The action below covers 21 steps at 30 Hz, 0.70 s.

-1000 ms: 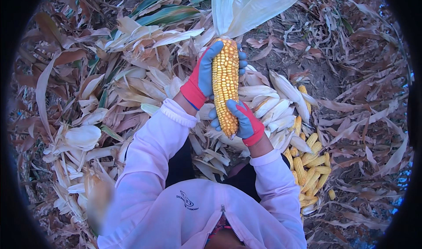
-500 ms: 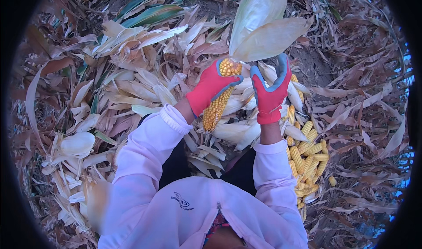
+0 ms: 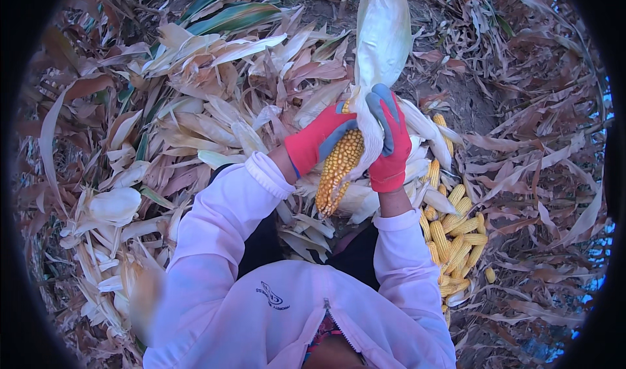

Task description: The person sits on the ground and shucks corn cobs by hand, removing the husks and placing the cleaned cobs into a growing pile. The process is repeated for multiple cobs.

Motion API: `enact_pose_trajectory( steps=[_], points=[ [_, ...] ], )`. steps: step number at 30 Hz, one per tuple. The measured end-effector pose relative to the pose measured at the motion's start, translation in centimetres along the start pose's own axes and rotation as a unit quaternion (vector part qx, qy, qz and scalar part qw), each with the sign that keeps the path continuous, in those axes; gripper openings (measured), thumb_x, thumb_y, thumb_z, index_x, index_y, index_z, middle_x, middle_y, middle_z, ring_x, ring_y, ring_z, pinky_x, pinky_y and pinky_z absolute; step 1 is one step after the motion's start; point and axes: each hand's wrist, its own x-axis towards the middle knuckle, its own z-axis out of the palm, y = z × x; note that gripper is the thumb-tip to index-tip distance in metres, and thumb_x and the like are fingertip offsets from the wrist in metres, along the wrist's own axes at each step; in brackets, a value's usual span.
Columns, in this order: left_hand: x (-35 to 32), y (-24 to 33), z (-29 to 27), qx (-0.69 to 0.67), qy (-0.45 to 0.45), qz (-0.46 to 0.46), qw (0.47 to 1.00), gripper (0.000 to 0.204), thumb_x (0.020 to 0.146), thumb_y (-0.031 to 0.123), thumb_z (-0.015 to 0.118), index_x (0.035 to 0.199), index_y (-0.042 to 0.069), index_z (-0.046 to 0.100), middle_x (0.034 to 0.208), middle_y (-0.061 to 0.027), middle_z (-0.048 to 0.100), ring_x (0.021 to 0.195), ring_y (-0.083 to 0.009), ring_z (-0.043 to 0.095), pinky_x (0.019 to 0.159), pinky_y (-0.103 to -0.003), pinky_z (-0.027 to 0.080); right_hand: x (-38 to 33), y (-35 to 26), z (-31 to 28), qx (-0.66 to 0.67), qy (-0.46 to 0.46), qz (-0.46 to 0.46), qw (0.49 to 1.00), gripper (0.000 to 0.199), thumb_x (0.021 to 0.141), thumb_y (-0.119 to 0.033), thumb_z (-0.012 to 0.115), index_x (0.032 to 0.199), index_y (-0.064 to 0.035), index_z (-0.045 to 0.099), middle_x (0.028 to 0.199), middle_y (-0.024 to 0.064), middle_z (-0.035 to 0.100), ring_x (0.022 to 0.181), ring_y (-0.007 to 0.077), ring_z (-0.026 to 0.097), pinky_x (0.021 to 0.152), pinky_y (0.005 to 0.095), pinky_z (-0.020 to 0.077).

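Note:
My left hand, in a red and grey-blue glove, is wrapped round an ear of corn. The ear's yellow kernels are bare on the near side, and its lower end tilts toward me. My right hand, gloved alike, is closed on the pale corn husk along the ear's right side. A broad piece of husk stands up beyond both hands. The gloves partly hide the ear's upper end.
A pile of husked yellow corn ears lies to the right of my right forearm. Loose dry husks cover the ground at the left, with a few green leaves farther off. Dry stalks and leaves spread over the right side.
My right hand, open beside the ear before, has closed on the husk against it. The ear has shifted slightly right and nearer. The raised husk looks narrower and more upright.

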Motion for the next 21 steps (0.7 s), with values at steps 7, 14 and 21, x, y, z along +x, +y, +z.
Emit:
enact_pose_trajectory(
  steps=[7,14,21],
  points=[
    [-2.6,0.6,0.2,0.118,-0.002,-0.104,0.988,0.034,0.082,0.018,0.064,0.112,0.004,0.056,0.104,-0.0041,0.062,0.091,-0.0119,0.06,0.08,-0.028,0.048,-0.7,2.1,0.6,0.013,-0.02,0.104,0.994,0.031,0.085,-0.007,0.054,0.115,0.0018,0.055,0.119,0.0168,0.057,0.112,0.0246,0.054,0.095,0.0348,0.0411],
    [-4.1,-2.0,1.4,0.164,0.017,-0.053,0.985,0.041,0.079,0.025,0.069,0.112,0.003,0.058,0.1,-0.0051,0.063,0.084,-0.0127,0.061,0.073,-0.027,0.049,-1.6,4.3,-1.0,0.488,0.235,0.403,0.738,0.029,0.096,-0.027,0.043,0.09,-0.0007,0.054,0.062,0.0017,0.05,0.058,0.0111,0.048,0.055,0.023,0.0426],
    [-2.5,2.1,2.6,-0.019,-0.054,-0.054,0.997,0.041,0.079,0.027,0.069,0.109,0.004,0.056,0.092,-0.0027,0.062,0.075,-0.0111,0.06,0.066,-0.025,0.049,-0.3,10.6,-5.3,0.695,0.213,0.326,0.605,0.023,0.088,-0.011,0.049,0.106,0.0039,0.053,0.082,0.0058,0.057,0.057,0.0119,0.051,0.05,0.0225,0.0444]
  ],
)
